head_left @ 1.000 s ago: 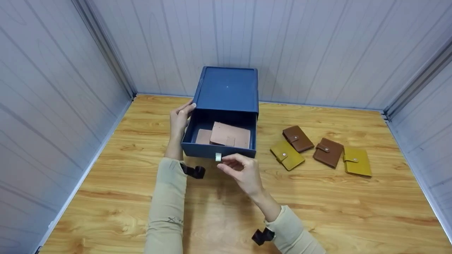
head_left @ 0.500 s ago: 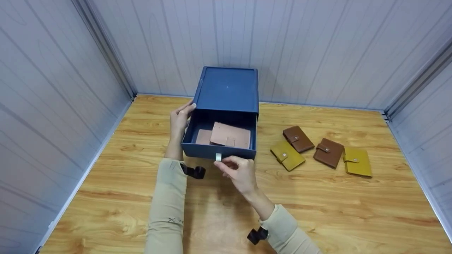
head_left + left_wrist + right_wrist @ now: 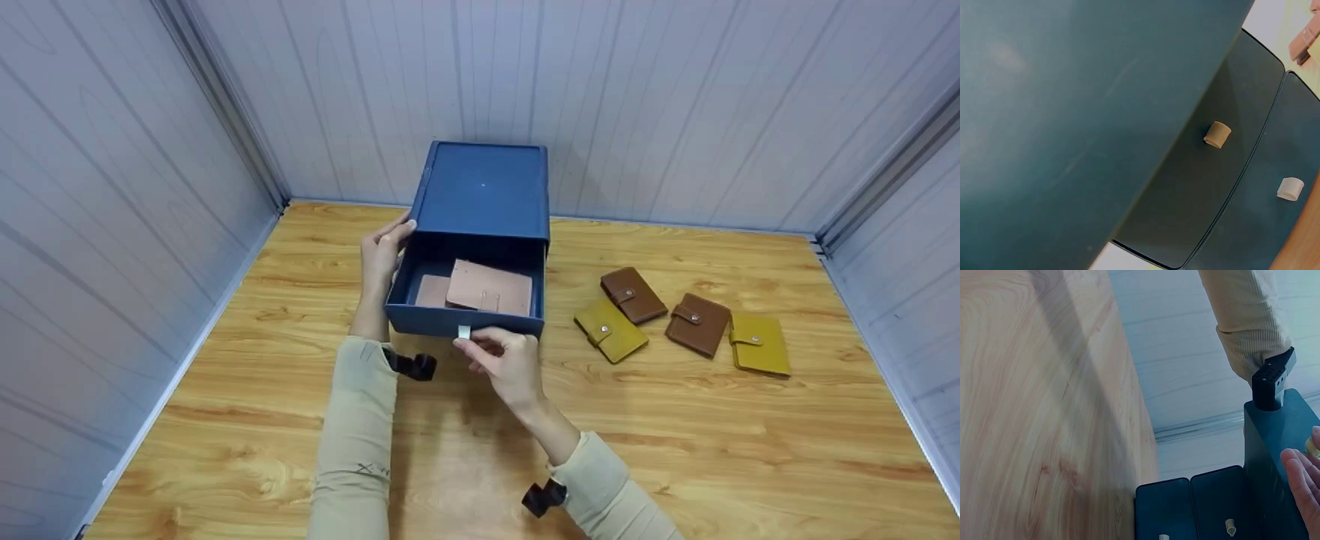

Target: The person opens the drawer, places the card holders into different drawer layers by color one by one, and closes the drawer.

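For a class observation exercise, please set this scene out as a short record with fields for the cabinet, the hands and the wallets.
Cabinet: blue, on a wooden table
Top drawer: open
Lower drawers: two, closed
Inside top drawer: two pink wallets visible, one partly over the other
Left hand: against the cabinet's left side
Right hand: pinches the pale pull tab
Right of cabinet: two brown wallets, two yellow wallets

Beige sleeves [image 3: 352, 431] — black wrist cameras [image 3: 412, 365]
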`<state>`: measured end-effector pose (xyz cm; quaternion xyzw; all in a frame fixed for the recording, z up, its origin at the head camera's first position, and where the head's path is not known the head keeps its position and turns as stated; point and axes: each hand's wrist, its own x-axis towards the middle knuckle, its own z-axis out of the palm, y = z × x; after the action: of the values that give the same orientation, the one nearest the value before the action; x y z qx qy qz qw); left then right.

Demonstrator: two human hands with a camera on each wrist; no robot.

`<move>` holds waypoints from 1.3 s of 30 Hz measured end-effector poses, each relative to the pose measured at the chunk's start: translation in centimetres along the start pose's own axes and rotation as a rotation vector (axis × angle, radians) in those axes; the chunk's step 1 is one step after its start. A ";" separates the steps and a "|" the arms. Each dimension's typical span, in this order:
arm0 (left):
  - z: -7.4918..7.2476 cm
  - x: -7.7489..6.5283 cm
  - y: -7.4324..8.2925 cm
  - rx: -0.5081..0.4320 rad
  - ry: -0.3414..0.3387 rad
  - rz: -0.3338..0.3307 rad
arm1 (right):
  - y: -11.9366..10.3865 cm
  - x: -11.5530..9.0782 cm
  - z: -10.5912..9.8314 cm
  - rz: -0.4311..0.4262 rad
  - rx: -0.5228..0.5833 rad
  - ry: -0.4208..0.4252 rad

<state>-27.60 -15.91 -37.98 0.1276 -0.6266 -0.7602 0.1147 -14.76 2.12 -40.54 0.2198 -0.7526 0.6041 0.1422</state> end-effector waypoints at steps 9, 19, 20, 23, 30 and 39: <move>-0.1 -0.1 0.2 -0.003 0.000 0.002 | 0.1 0.3 0.0 -0.019 -0.003 0.004; -0.1 -0.1 0.2 -0.021 -0.017 -0.014 | 0.6 1.3 -0.2 -0.046 -0.012 0.012; -0.1 -0.1 0.3 -0.023 -0.017 -0.016 | 0.7 1.4 -0.3 -0.050 -0.012 0.012; 0.0 -0.1 0.3 -0.039 -0.017 -0.030 | 1.0 1.8 -0.3 -0.061 -0.006 0.016; 0.1 -0.3 0.7 -0.060 -0.025 -0.046 | 1.2 2.9 -0.5 -0.082 0.000 0.021; -1.2 3.5 -3.0 -0.106 -0.068 -0.035 | 2.0 4.5 -0.5 -0.117 -0.039 0.041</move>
<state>-30.57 -17.62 -41.27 0.1064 -0.5867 -0.7981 0.0868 -19.63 2.24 -39.94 0.2483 -0.7470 0.5845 0.1967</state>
